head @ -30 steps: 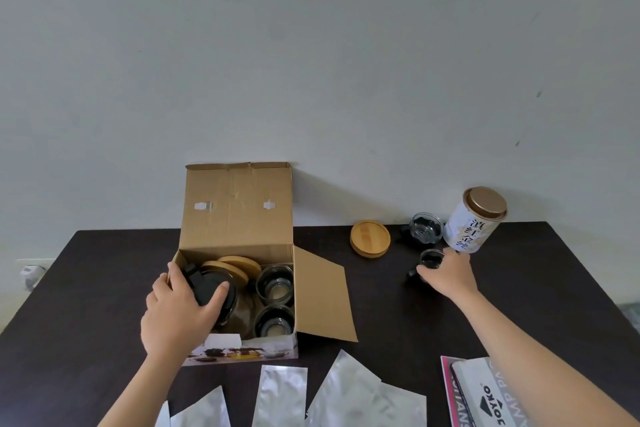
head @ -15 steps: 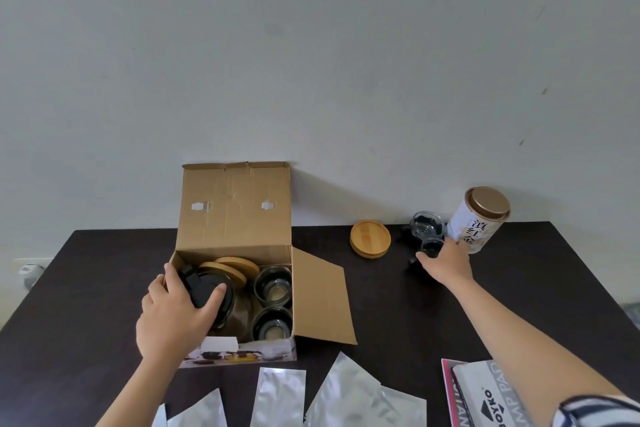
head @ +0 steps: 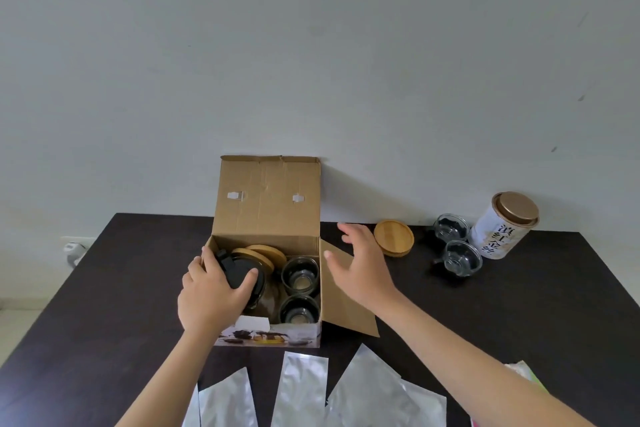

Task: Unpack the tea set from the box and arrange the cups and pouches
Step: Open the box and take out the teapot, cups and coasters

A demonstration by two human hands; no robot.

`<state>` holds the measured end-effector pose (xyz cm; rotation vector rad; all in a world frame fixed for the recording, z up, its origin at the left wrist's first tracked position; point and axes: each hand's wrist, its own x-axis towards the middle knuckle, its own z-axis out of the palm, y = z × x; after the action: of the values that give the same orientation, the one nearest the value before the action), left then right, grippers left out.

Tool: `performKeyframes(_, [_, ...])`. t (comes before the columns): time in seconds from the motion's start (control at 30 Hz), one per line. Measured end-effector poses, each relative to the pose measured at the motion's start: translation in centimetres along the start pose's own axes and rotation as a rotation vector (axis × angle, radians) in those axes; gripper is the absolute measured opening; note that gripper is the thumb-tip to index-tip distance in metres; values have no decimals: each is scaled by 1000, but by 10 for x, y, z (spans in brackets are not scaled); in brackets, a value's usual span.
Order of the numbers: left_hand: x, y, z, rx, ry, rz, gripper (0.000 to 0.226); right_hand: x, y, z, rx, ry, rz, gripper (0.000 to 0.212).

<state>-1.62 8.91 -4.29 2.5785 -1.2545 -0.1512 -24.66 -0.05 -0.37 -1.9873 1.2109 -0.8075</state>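
Now, left to right:
Left hand: as before, inside the box's left side, curled around the black lid of a glass teapot; unchanged from a second ago.
Box: open cardboard, lid flap upright against the wall, side flap lying out to the right on the dark table.
Box contents: two round wooden lids behind the teapot; two glass cups along the right wall, one behind the other.
Right hand: has left the cups at the far right and now hovers over the box's side flap, fingers spread wide, holding nothing.
Wooden lid on table: just beyond the right hand, partly hidden by its fingers.
Unpacked cups: two small glass cups with dark handles, one behind the other, now free of the hand.
Tea tin: white with a bronze lid, just right of the cups.
Pouches: several flat silver pouches along the near edge, crossed by both forearms.
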Motion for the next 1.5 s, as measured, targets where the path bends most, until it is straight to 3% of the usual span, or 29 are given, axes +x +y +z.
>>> performKeyframes(0.1, [0, 0, 0, -12, -11, -11, 100, 14, -30, 30, -30, -166, -5, 50])
performKeyframes(0.23, [1, 0, 0, -27, -13, -12, 97, 34, -47, 61, -340, -434, 136, 35])
performKeyframes(0.43, [1, -2, 0, -29, -7, -1, 97, 53, -47, 85, -657, -612, 249, 60])
performKeyframes(0.77, [2, -3, 2, -41, -1, 6, 98, 56, -37, 101, -815, -573, 169, 44])
performKeyframes(1.0, [1, -4, 3, -50, 15, 15, 99, 52, -36, 96, -788, -504, 135, 55])
performKeyframes(1.5, [3, -4, 3, -59, 14, 15, 102, 47, -36, 90, -884, -402, -52, 54])
